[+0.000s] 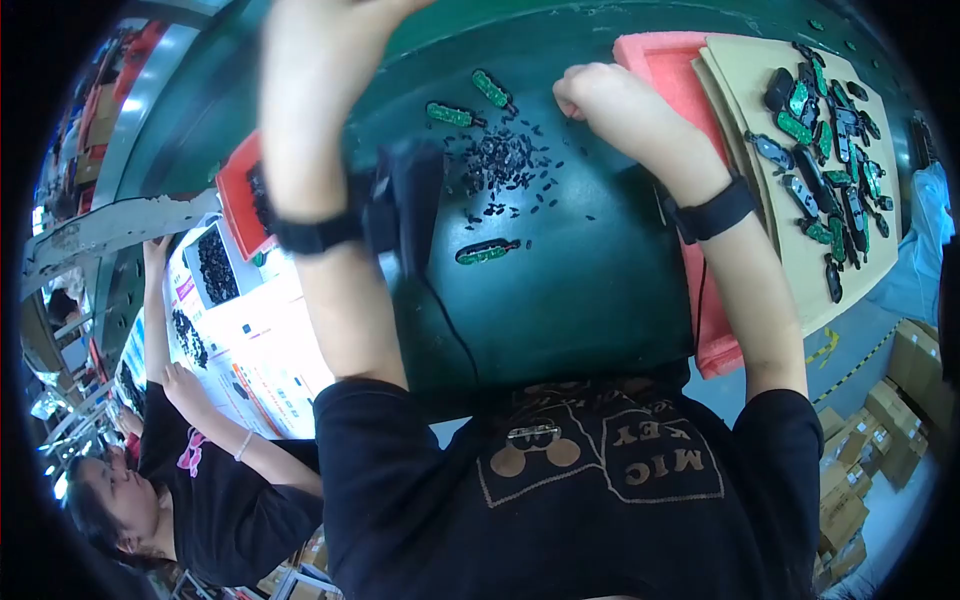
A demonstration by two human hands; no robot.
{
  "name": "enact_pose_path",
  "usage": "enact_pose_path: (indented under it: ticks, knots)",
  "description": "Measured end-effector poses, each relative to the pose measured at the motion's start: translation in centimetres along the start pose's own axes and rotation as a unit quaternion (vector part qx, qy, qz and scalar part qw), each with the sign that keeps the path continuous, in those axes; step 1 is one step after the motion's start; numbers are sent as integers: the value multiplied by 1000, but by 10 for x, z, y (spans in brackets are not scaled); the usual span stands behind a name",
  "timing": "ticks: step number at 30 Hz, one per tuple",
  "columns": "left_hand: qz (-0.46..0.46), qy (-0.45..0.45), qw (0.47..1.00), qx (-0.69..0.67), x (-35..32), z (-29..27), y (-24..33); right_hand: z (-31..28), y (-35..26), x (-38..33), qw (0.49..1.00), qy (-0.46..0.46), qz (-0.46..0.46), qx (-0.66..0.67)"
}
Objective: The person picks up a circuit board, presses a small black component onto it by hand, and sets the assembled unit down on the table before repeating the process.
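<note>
My left hand reaches to the far left, smeared by motion, and its fingers run out past the top edge. My right hand is closed, fingers curled under, over the green work surface; whatever it may hold is hidden. Between the hands lies a loose pile of small black pieces. Two black casings with green circuit boards, one upright-angled and one lying sideways, rest beyond the pile. Nearer to me is a third casing with a green board.
On the right, a pink foam tray sits under cardboard sheets bearing many black and green parts. A dark block with a cable stands beside my left forearm. To the left, a co-worker's hands are near a box of black pieces.
</note>
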State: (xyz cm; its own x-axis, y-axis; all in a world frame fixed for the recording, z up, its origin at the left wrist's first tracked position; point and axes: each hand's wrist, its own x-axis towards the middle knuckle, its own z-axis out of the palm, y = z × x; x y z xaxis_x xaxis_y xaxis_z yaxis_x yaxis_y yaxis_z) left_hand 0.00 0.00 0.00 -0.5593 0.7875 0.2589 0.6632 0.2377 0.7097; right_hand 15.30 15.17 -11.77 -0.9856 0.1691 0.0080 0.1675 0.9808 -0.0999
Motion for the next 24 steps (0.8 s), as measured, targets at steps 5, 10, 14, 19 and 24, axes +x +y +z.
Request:
enact_pose_path:
  ticks: [5, 10, 14, 19, 24]
  knots:
    - [-4, 58, 991, -117, -47, -4, -12, -8, 14, -15, 984, 74, 86, 135]
    - [-34, 140, 979, -145, -72, -14, -10, -6, -10, -16, 958, -15, 225, 177]
    - [-16, 118, 979, -167, -71, -7, -2, 15, -7, -14, 977, 19, 207, 48]
    - [2, 124, 983, -134, -77, -22, -5, 23, -10, -5, 958, 88, 203, 183]
    - [11, 112, 988, -106, -75, -17, -9, 24, -2, -11, 949, 79, 234, 194]
